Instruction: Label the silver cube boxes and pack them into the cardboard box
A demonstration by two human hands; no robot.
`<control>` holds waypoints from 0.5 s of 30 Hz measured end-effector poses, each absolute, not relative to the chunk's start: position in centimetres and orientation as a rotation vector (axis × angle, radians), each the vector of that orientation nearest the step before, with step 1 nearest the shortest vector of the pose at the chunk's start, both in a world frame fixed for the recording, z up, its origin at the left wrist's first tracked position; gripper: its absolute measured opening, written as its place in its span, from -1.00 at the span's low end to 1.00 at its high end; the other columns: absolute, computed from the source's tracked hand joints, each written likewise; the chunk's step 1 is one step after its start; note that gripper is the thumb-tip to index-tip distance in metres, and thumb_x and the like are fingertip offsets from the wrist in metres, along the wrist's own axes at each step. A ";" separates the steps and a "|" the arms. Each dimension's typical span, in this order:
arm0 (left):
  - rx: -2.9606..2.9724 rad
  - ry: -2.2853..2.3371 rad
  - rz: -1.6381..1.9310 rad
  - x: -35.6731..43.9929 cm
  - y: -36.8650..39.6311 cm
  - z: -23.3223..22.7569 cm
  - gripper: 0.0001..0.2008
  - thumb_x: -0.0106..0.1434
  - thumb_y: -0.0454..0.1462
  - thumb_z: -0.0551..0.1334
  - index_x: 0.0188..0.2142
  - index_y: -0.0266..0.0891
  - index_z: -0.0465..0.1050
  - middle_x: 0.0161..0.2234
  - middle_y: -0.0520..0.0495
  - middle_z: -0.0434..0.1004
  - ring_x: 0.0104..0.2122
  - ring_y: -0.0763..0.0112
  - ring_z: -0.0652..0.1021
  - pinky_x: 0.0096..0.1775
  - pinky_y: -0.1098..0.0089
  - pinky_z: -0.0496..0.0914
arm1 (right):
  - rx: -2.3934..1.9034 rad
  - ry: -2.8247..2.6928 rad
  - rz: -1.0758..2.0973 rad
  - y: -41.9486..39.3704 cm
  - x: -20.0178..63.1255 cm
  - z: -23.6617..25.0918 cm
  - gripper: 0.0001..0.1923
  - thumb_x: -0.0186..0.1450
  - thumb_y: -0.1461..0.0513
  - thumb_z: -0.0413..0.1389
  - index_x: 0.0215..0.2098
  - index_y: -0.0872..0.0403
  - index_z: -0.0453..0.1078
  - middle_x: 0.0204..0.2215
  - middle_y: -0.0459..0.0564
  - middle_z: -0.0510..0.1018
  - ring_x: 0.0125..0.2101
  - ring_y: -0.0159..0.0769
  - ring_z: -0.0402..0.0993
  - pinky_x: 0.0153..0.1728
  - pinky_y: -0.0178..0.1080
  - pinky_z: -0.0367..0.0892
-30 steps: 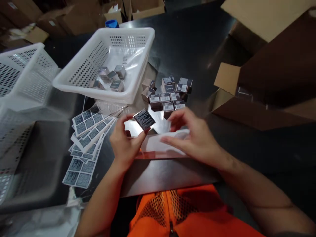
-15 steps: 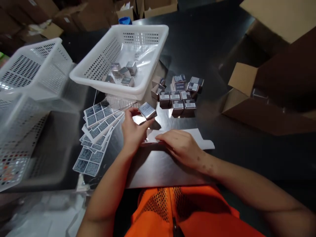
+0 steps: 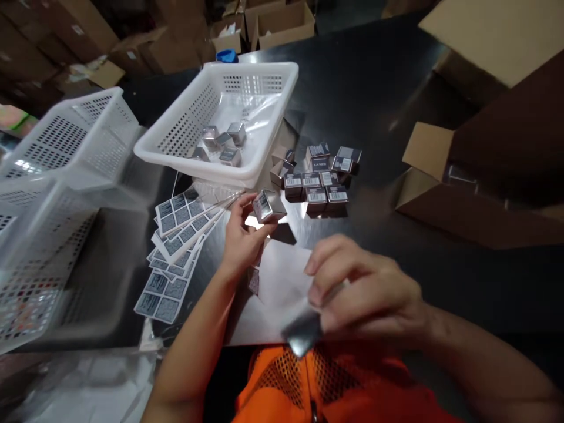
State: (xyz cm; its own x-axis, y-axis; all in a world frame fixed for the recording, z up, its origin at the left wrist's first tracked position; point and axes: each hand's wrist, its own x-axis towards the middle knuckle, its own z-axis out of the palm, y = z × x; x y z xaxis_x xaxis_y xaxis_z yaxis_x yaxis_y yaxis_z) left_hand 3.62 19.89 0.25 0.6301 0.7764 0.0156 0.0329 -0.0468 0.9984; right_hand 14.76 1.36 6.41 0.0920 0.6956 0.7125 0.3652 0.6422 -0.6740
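Note:
My left hand [image 3: 244, 235] grips a small silver carton [image 3: 268, 207] between thumb and fingers, tilted so that a printed face shows. Close to my chest, my right hand [image 3: 368, 288] pinches a small dark sticker [image 3: 303, 333], which is blurred by motion. A white label sheet [image 3: 282, 267] lies between the hands, its left edge by my left wrist and its far right side hidden behind the right fingers. Several printed sticker sheets [image 3: 163, 288] are fanned out left of my left hand. Beyond the hands stands a group of small dark cartons [image 3: 316, 197], several with barcode labels on top.
A white perforated basket [image 3: 259, 170] behind the left hand holds several silver cartons [image 3: 230, 155]. More white baskets [image 3: 99, 138] stand at the left. An open cardboard box [image 3: 493, 205] is on the right of the dark table [image 3: 365, 88]. Other cardboard boxes [image 3: 284, 26] are at the back.
My right hand has lifted off the white sheet and come toward me and to the right, with a dark sticker in its fingers. The left hand has turned the silver carton.

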 end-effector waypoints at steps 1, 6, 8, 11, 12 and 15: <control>1.505 0.676 0.696 3.6 19.6 0.3 -0.40 -0.04 -0.31 0.44 0.01 -0.06 0.35 0.00 -0.06 0.54 -0.44 0.54 0.51 -0.55 0.56 0.25 | -0.937 -1.361 0.335 1.3 15.4 6.6 -0.96 0.38 0.29 0.25 -0.22 0.01 0.55 -0.33 -0.06 0.63 -0.19 -0.30 0.56 -0.09 -0.20 0.47; 1.539 0.466 0.593 3.3 18.2 0.2 -0.43 -0.14 -0.42 0.42 -0.12 -0.10 0.31 0.06 -0.09 0.58 -0.56 0.66 0.39 -0.62 0.57 0.08 | -1.158 -0.813 0.623 1.5 18.2 6.1 -0.77 0.26 0.29 0.35 -0.18 -0.05 0.45 -0.37 -0.19 0.59 -0.35 -0.41 0.55 -0.27 -0.33 0.44; 1.548 0.394 0.511 3.2 17.8 0.2 -0.43 -0.15 -0.41 0.44 -0.14 -0.09 0.30 0.07 -0.13 0.60 -0.41 0.49 0.55 -0.58 0.56 0.22 | -1.194 -0.778 0.824 1.6 18.5 5.9 -0.60 0.24 0.27 0.36 -0.05 -0.05 0.32 -0.43 -0.23 0.59 -0.43 -0.42 0.53 -0.36 -0.34 0.41; 1.591 0.337 0.446 3.0 17.4 0.4 -0.46 -0.11 -0.39 0.44 -0.15 -0.06 0.30 0.07 -0.16 0.62 -0.17 0.26 0.64 -0.49 0.50 0.38 | -1.237 -0.755 0.944 1.8 18.3 5.9 -0.45 0.21 0.28 0.34 0.00 -0.05 0.12 -0.47 -0.26 0.58 -0.47 -0.41 0.51 -0.42 -0.34 0.36; 1.608 0.327 0.443 3.0 17.4 0.5 -0.47 -0.09 -0.39 0.44 -0.15 -0.06 0.30 0.07 -0.16 0.62 -0.16 0.25 0.64 -0.48 0.49 0.39 | -1.256 -0.752 0.944 1.8 18.2 6.0 -0.44 0.20 0.28 0.34 -0.01 -0.05 0.09 -0.47 -0.26 0.58 -0.47 -0.40 0.51 -0.43 -0.34 0.35; 1.647 0.302 0.460 2.9 17.3 0.7 -0.49 -0.05 -0.37 0.44 -0.14 -0.06 0.30 0.08 -0.16 0.62 -0.29 0.34 0.63 -0.56 0.51 0.30 | -1.309 -0.738 0.937 1.8 17.8 6.0 -0.42 0.19 0.25 0.34 -0.03 -0.06 0.05 -0.48 -0.27 0.57 -0.49 -0.39 0.50 -0.44 -0.32 0.35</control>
State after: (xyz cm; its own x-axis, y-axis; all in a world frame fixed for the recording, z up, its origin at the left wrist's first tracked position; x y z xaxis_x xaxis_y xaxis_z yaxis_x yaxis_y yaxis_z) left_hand 2.88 17.26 0.69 0.8832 0.4533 0.1208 -0.0688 -0.1295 0.9892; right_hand 17.77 1.84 6.00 0.4565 0.8877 -0.0606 -0.1496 0.0095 -0.9887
